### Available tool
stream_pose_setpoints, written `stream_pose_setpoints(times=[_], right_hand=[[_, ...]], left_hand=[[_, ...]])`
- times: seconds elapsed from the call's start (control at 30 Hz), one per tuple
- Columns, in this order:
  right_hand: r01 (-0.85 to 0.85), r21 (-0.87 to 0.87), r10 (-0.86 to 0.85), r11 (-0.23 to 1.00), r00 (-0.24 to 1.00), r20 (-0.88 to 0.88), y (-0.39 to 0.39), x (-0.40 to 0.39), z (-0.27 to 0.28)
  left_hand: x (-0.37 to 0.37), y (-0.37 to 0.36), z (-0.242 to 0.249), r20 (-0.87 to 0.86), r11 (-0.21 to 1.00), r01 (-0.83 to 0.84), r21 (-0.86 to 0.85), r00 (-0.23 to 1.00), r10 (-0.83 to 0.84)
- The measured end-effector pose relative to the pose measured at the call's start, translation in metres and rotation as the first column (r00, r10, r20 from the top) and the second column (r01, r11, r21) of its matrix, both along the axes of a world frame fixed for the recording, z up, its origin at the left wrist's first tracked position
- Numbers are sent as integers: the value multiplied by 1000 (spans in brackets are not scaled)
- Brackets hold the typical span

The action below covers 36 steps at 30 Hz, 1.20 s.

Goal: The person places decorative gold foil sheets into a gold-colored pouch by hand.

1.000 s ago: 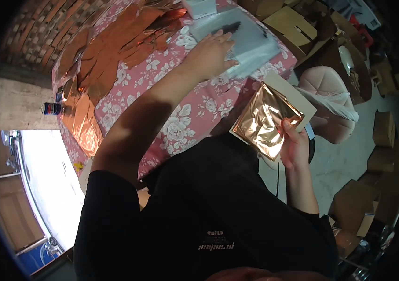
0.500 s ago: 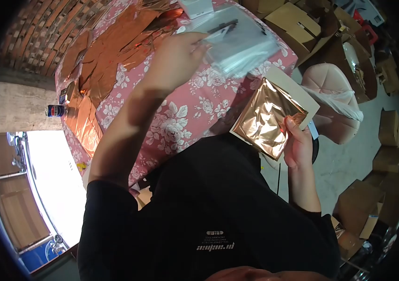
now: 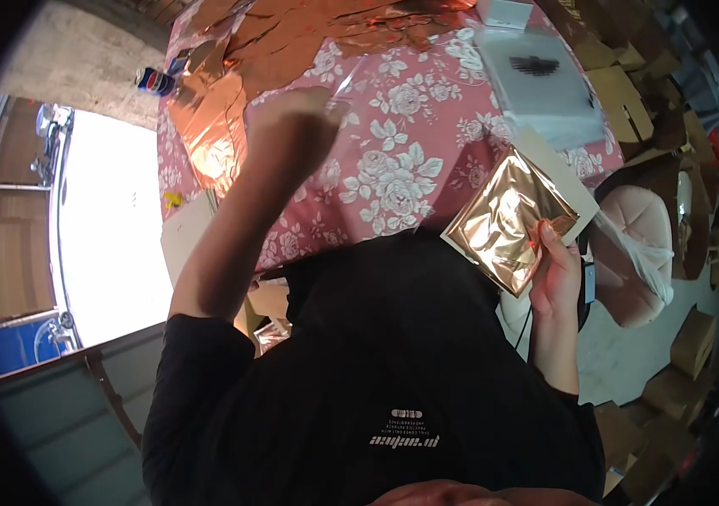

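Note:
My left hand [image 3: 300, 122] is closed above the flowered tablecloth, its fingers curled and a little blurred. From it hangs what looks like a clear plastic bag [image 3: 349, 78], hard to see against the cloth. My right hand [image 3: 557, 274] grips a square of shiny copper-gold foil [image 3: 511, 219] lying on a cream card [image 3: 555, 160], thumb on top. The foil is wrinkled and catches the light. Beyond it, a stack of clear plastic bags [image 3: 536, 88] with a dark print lies at the table's right side.
Copper foil sheets [image 3: 309, 34] spread over the far side of the pink flowered table [image 3: 389, 181]. A small white box [image 3: 504, 13] and a blue can [image 3: 154, 81] stand near the edges. A pinkish chair [image 3: 629, 253] and cardboard boxes [image 3: 692, 341] are at the right.
My left hand has drawn away from the plastic bag stack toward the left, with clear film trailing from it. My right hand still holds the foil and card. The view has turned.

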State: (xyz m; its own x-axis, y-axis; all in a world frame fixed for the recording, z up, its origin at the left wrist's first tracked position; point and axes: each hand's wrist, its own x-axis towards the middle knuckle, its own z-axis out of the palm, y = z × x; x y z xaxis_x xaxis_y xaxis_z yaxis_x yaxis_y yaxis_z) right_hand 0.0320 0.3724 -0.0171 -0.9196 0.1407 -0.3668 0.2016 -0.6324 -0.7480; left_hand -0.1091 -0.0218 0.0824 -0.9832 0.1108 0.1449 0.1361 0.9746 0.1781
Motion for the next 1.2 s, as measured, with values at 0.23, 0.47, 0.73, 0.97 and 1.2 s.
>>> stream_pose_setpoints(times=[0.23,0.47,0.73,0.97,1.2], right_hand=[[-83,-29,83,996,996,-17,-43,-5,9],[-50,-1,49,999,996,78,-54,-13,-1],[-25,39,22,999,997,80,-39,-1,-17],[-10,42,6,999,996,93,-30,5,-19],[-19,-15,20,1000,997,79,-37,14,-16]], left_hand=[[22,-33,-34,-126,828,360,430,932,-340],[69,-29,-38,100,930,366,20,925,-367],[92,-3,-44,-123,925,353,141,933,-338],[74,11,-74,-145,761,597,252,801,-580],[91,17,-58,-62,826,488,282,868,-492]])
